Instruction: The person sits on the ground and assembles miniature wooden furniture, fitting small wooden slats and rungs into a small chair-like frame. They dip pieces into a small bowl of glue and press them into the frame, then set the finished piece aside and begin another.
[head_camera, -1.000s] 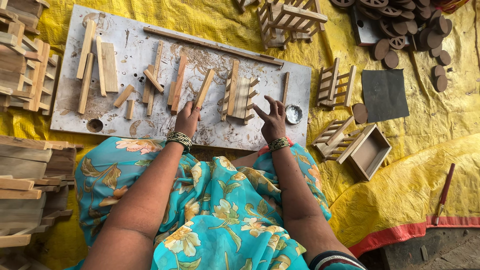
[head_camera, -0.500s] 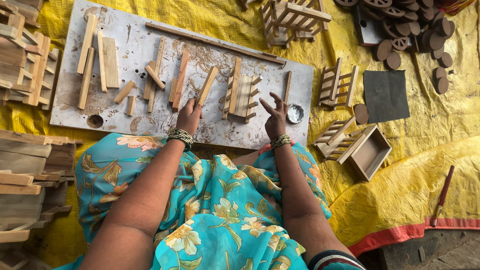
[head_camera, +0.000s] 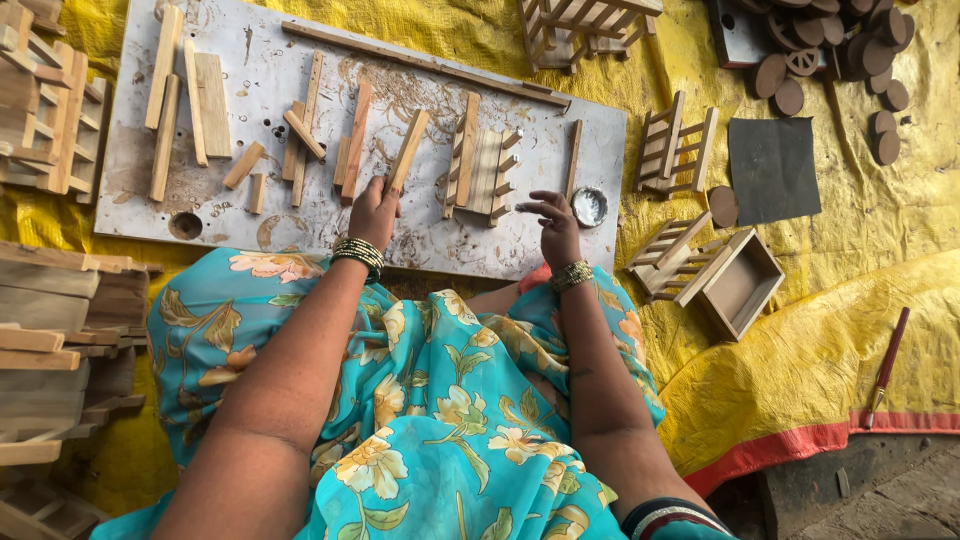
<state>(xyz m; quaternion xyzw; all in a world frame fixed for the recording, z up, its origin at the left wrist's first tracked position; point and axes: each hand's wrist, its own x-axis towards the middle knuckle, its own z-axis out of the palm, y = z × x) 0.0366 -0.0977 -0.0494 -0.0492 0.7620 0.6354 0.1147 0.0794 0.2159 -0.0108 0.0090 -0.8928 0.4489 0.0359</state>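
Seen from above, a seated person in a turquoise floral garment works at a grey board (head_camera: 560, 260) laid over yellow sheeting (head_camera: 850, 330). The left hand (head_camera: 373, 212) reaches forward, its fingers (head_camera: 385, 190) curled around the near end of a slanting wooden strip (head_camera: 408, 152) that lies on the board; whether the strip is lifted cannot be told. The right hand (head_camera: 556, 226) hovers just above the board's near edge with fingers (head_camera: 535, 205) spread loosely and holding nothing, just beside a small round metal lid (head_camera: 589, 206) and near a slatted wooden assembly (head_camera: 484, 162). Both forearms stretch out from the lap, bangles at each wrist. More loose wooden strips (head_camera: 195, 105) lie across the board's left part. Off the board to the right sit a small open wooden box (head_camera: 742, 283), a dark square sheet (head_camera: 773, 168), round wooden discs (head_camera: 835, 45) and a red-handled tool (head_camera: 887, 365).
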